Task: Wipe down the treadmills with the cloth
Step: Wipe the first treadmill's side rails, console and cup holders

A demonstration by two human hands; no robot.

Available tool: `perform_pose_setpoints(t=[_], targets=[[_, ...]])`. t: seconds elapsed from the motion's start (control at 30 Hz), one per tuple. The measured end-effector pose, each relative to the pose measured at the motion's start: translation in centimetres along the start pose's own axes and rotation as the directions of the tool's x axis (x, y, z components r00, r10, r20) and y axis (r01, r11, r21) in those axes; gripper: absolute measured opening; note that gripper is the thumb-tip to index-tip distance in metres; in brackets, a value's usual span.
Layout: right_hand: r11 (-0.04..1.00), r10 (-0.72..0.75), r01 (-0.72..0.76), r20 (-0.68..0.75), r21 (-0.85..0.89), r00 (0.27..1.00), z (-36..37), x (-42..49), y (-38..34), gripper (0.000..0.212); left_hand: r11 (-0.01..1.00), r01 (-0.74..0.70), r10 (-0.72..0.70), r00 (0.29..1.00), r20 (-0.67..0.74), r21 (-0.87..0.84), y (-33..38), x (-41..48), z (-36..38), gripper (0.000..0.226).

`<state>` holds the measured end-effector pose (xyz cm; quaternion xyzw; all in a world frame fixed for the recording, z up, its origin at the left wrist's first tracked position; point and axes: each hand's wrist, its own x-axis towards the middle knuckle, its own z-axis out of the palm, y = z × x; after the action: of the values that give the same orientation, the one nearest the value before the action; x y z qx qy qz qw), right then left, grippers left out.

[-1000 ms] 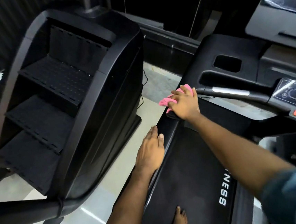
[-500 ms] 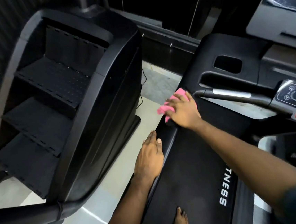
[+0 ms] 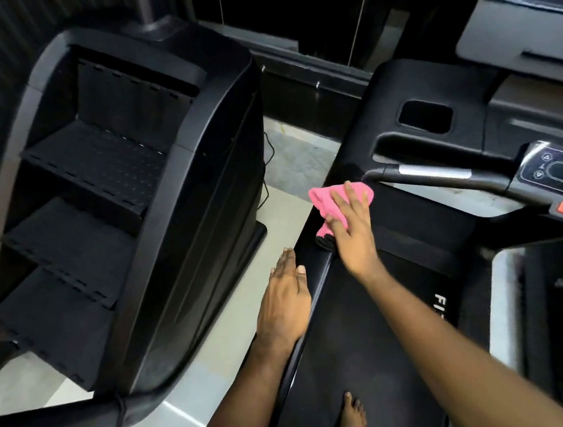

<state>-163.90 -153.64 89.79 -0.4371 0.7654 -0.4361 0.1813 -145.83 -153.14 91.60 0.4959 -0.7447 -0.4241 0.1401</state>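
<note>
Pale polished floor runs between two dark machines in a dim gym: a black stair-climber with ribbed steps (image 3: 97, 169) fills the left of the frame, and the black treadmill with a matte running belt (image 3: 356, 361) takes the lower right. The crumpled pink cloth (image 3: 323, 199) lies in the middle of the frame on the treadmill's glossy black left side rail (image 3: 314, 279), just below the tip of the black handlebar with a silver grip plate (image 3: 431, 173). Your right hand (image 3: 354, 237) lies on the cloth with fingers straight and spread, pressing rather than gripping; most of the cloth bulges out beyond your fingertips, toward the upper left. Your left hand (image 3: 283, 302) rests flat on the same rail lower in the frame, fingers together and holding nothing, so the right is the working hand. The rail's long axis runs from bottom centre up to the cloth, so the likely next stroke is a pull down-frame, straight towards your left hand, which will probably need to move. Compared with a second ago, your right hand sits lower against the handlebar tip, its fingers are flatter and more cloth shows, while the left hand has barely shifted.
</note>
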Motion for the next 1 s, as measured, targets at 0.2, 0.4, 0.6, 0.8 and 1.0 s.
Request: perform_pose_setpoints(t=[0.2, 0.4, 0.6, 0.8, 1.0], targets=[[0.782, 0.294, -0.161, -0.128, 0.602, 0.947, 2.4, -0.3, -1.8, 0.060, 1.000, 0.005, -0.005, 1.000, 0.012, 0.027, -0.2, 0.1, 0.0, 0.051], [0.325, 0.569, -0.357, 0.120, 0.876, 0.813, 2.2, 0.3, 0.1, 0.077, 0.999, -0.001, 0.001, 1.000, 0.000, 0.039, 0.0, 0.0, 0.1, 0.050], [0.556, 0.496, -0.341, 0.027, 0.758, 0.868, 2.7, -2.0, -2.5, 0.060, 0.999, -0.002, 0.003, 1.000, -0.020, 0.040, -0.1, 0.0, 0.2, 0.050], [0.530, 0.549, -0.428, 0.088, 0.732, 0.831, 0.5, 4.1, -0.8, 0.063, 0.998, -0.011, 0.013, 1.000, -0.029, 0.059, 0.1, 0.0, 0.2, 0.050], [0.549, 0.539, -0.434, 0.095, 0.714, 0.837, 2.8, -1.1, -0.6, 0.059, 0.997, -0.018, 0.020, 0.999, -0.026, 0.071, -0.1, 0.1, 0.3, 0.050]])
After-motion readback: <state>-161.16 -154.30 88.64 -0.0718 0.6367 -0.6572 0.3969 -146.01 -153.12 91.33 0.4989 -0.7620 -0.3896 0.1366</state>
